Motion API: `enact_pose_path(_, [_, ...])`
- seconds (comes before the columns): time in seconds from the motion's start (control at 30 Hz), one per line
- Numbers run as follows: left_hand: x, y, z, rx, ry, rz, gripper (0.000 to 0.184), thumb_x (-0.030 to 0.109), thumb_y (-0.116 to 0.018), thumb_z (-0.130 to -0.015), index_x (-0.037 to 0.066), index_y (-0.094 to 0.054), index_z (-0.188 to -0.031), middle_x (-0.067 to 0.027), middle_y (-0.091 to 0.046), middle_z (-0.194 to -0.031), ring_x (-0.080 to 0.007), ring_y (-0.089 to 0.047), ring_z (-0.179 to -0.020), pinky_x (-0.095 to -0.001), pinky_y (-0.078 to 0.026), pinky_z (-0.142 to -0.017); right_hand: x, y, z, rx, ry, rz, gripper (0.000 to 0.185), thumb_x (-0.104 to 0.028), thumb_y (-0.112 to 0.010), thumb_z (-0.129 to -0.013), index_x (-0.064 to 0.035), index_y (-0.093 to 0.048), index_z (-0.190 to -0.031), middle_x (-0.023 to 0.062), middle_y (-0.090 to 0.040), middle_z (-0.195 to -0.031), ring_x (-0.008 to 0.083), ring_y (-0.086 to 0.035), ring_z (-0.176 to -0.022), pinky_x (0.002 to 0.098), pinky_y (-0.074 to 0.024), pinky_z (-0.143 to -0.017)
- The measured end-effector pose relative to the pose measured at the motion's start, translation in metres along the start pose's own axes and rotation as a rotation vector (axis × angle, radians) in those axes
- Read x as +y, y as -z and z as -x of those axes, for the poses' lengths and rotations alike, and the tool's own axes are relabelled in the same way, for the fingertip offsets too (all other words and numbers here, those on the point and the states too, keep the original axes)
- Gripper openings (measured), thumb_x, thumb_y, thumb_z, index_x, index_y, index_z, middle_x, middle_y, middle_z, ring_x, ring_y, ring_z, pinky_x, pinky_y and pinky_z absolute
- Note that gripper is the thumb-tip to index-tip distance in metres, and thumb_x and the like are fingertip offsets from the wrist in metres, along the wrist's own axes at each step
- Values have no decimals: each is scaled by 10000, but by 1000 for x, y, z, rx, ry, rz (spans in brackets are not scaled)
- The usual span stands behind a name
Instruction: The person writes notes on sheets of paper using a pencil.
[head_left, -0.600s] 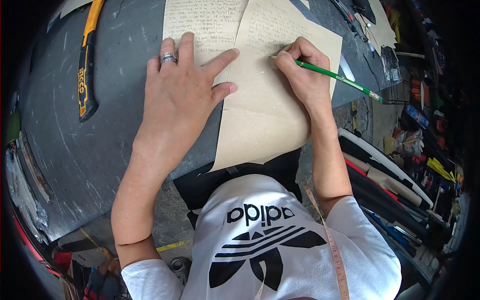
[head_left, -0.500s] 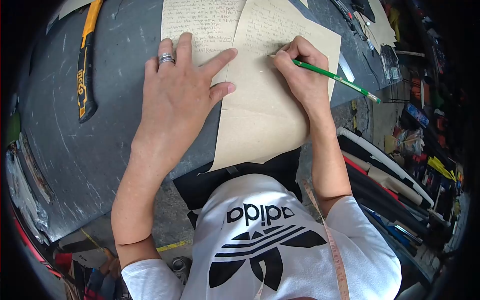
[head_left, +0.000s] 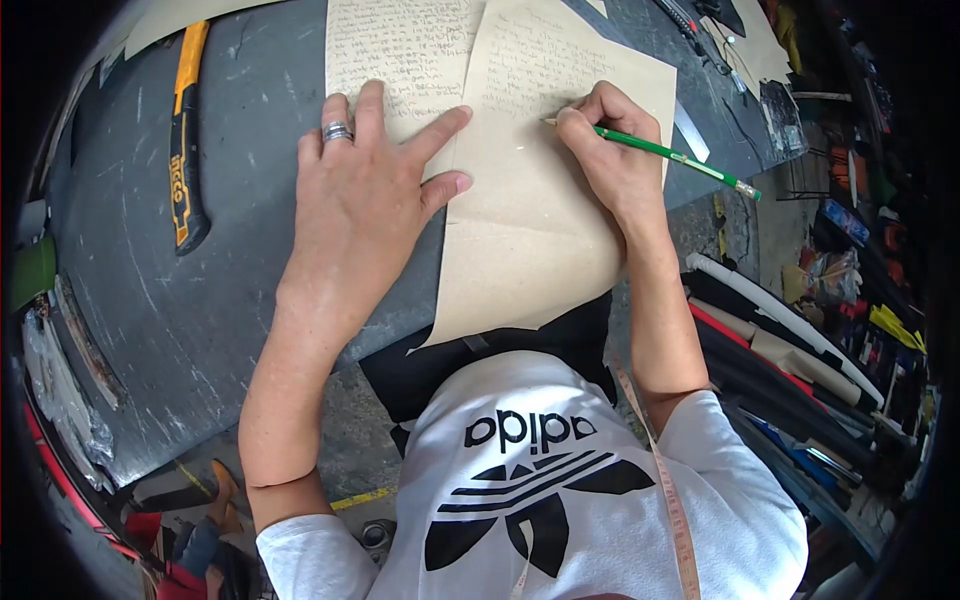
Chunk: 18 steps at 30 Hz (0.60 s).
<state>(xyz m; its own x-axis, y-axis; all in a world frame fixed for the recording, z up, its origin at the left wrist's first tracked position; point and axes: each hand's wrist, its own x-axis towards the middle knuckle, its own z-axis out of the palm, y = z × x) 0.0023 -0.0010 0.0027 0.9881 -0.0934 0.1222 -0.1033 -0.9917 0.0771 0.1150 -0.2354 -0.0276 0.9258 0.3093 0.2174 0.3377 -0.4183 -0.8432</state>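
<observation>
My right hand (head_left: 615,150) is closed around a green pencil (head_left: 675,157). Its tip meets a brown sheet of paper (head_left: 535,230), just below several lines of handwriting. With fingers spread, my left hand (head_left: 370,185) lies flat, palm down, a ring on one finger. Its fingertips rest on the lower part of a second written sheet (head_left: 395,40), and the index finger and thumb reach the left edge of the brown sheet. The brown sheet overlaps the second one and hangs past the table's near edge.
On the scratched dark table (head_left: 250,300), a yellow and black utility knife (head_left: 186,140) lies to the left. A metal ruler (head_left: 690,133) pokes out beside the paper. Long rolls of material (head_left: 790,330) stand at right. A tape measure (head_left: 672,490) hangs over my shirt.
The pencil tip has shifted slightly down beside the written lines. My left hand stays flat on the sheets. The whole view has tilted and shifted a little.
</observation>
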Motion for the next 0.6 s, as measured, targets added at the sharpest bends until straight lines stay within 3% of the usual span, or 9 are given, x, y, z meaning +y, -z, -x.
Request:
enact_pose_path(0.47, [-1, 0, -1, 2, -6, -9, 555, 612, -581, -1036, 381, -620, -1539, -274, -529, -1525, -496, -531, -1369, -556, -483, -1079, 2, -2, 0, 0, -6, 16, 287, -53, -717, -902, -44, -482, -738, -15, -470, -672, 70, -430, -678, 278, -384, -600])
enact_pose_path(0.6, [-1, -2, 0, -1, -5, -8, 549, 608, -584, -1046, 381, -614, -1545, -256, -527, -1552, -515, -522, -1375, -573, -474, -1086, 6, 0, 0, 1, -29, -138, 258, -52, -713, -935, -61, -508, -779, -30, -515, -726, 60, -461, -706, 259, -395, -629])
